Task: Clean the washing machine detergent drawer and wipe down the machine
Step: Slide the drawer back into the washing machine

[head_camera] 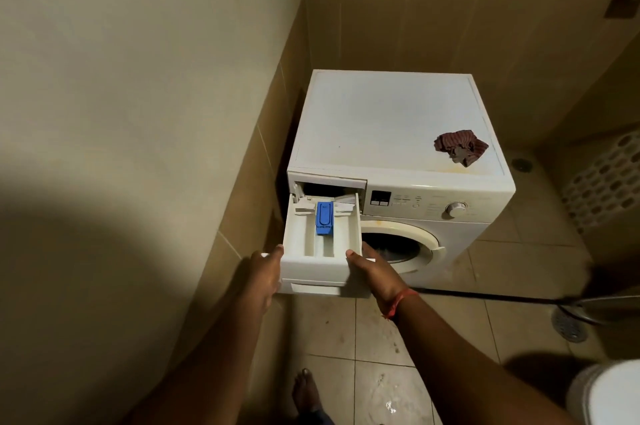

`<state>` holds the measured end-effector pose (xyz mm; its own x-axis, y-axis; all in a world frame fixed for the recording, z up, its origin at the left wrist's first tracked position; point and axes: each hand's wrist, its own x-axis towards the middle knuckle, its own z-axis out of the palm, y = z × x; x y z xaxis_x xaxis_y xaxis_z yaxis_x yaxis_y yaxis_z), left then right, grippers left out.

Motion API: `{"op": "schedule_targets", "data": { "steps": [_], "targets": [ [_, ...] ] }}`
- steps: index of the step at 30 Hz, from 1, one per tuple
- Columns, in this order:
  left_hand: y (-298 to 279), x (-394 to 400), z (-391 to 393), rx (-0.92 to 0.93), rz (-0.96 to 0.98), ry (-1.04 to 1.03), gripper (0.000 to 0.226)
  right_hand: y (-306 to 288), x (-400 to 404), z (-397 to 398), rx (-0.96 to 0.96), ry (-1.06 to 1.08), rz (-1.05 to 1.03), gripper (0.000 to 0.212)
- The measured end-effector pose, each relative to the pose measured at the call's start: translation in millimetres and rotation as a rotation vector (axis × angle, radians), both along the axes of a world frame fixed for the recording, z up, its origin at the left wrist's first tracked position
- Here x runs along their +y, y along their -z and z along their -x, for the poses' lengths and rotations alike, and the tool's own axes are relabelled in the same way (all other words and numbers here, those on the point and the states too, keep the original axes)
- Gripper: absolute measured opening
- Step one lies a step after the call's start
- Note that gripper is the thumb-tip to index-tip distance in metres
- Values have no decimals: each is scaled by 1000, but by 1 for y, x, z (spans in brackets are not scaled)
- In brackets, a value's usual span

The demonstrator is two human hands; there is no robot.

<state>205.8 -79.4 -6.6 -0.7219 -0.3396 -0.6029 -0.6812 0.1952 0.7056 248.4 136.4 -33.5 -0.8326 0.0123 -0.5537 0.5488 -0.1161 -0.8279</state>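
Detergent drawer (pixel 320 244) — drawn most of the way out of its slot at the upper left of the washing machine (pixel 398 133) — is held at its front end by both hands. The left hand (pixel 266 272) grips the left front corner, thumb on the rim and fingers curled under; the right hand (pixel 372 268) does the same on the right corner, so each grip is closed round the drawer rather than spread. Between the two grips lie the open compartments, and just beyond them, toward the machine, sits the blue insert (pixel 324 217). The rear of the drawer seems to be engaged in the slot; I cannot tell how much.

My reading is that the step in hand is taking the drawer out for cleaning, with the wiping not yet begun. The next move likely calls for a level, even pull from both grips — perhaps with the catch near the blue insert pressed to free it. A crumpled cloth (pixel 460 147) lies on the machine top, well beyond the right grip, ready for wiping.
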Motion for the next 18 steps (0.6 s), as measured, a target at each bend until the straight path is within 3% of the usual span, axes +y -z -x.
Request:
{"op": "schedule_targets", "data": {
  "steps": [5, 9, 18],
  "targets": [
    [13, 2, 22, -11, 29, 13, 45, 16, -3, 16, -50, 37, -11, 80],
    [23, 6, 39, -12, 27, 21, 47, 41, -4, 30, -34, 93, -10, 113],
    [30, 19, 67, -21, 29, 39, 44, 80, 6, 53, -52, 142, 14, 97]
  ]
}}
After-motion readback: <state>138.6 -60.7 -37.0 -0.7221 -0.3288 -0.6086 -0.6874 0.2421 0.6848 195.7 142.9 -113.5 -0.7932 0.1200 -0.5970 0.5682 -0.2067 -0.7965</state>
